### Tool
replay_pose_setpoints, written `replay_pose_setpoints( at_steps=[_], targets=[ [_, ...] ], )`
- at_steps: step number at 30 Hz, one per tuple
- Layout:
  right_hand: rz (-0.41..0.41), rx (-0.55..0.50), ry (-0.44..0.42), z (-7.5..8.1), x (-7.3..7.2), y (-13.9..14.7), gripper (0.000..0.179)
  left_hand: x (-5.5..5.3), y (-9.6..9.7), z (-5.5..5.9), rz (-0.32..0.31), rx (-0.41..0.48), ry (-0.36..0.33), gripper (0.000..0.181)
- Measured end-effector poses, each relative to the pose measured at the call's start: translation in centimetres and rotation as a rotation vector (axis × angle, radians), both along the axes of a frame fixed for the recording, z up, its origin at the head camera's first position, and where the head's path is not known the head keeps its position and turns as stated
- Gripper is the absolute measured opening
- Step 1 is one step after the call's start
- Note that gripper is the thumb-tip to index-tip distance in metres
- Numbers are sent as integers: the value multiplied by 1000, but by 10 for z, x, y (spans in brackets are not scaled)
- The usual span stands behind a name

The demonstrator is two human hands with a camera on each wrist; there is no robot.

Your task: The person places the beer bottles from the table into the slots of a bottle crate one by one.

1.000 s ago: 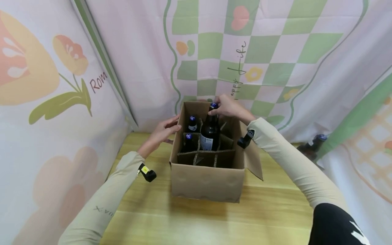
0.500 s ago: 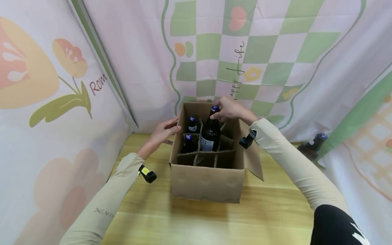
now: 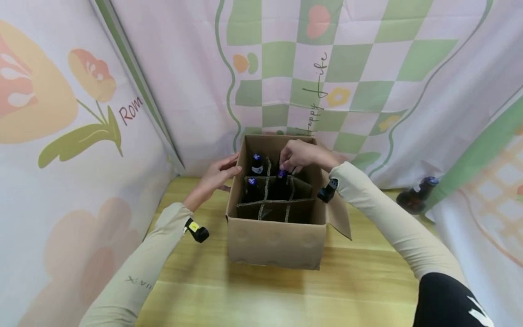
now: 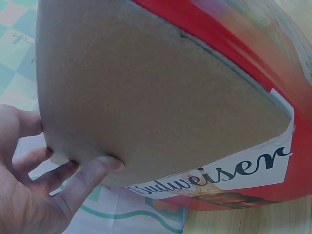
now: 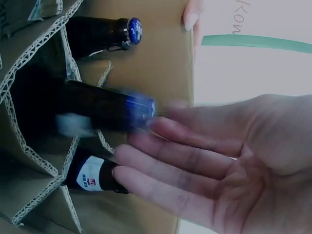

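An open cardboard box (image 3: 278, 245) with cardboard dividers stands on the table. My left hand (image 3: 214, 178) holds its left side; in the left wrist view the thumb (image 4: 100, 170) lies on the brown flap (image 4: 146, 97) and the fingers meet its edge. My right hand (image 3: 301, 154) reaches inside the box, over a dark beer bottle (image 3: 281, 184) standing low in a middle compartment. In the right wrist view its fingers (image 5: 185, 156) are nearly straight at the blurred blue cap (image 5: 141, 108). Two more blue-capped bottles, one behind (image 3: 257, 164) and one in front (image 3: 251, 190), fill left compartments.
Another dark bottle (image 3: 416, 195) stands at the right of the wooden table (image 3: 261, 299), by the curtain. A flap (image 3: 339, 218) sticks out on the box's right side. Printed curtains (image 3: 196, 81) close in the back and sides. Budweiser lettering (image 4: 239, 168) marks the box's outside.
The bottle at my right hand has sunk from high above the dividers down into its compartment. My right hand has come down with it and its fingers have loosened. My left hand stays put.
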State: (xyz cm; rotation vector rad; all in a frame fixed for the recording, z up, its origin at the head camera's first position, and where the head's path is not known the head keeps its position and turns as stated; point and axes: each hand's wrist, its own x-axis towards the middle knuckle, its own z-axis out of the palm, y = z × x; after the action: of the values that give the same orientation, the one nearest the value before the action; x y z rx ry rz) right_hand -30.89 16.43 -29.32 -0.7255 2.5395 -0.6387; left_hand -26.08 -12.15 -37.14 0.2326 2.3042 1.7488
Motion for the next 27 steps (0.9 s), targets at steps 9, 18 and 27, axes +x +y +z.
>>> replay_pose_setpoints(
  at_steps=[9, 18, 27],
  targets=[
    [-19, -66, -21, 0, -1, -4, 14, 0, 1, 1, 2, 1, 10, 63],
    [-16, -165, -69, 1, -2, 9, 19, -1, 1, 3, -9, 3, 3, 64],
    [-41, -254, -91, -4, 2, 11, 20, 0, -1, 2, -15, 6, 1, 64]
  ],
)
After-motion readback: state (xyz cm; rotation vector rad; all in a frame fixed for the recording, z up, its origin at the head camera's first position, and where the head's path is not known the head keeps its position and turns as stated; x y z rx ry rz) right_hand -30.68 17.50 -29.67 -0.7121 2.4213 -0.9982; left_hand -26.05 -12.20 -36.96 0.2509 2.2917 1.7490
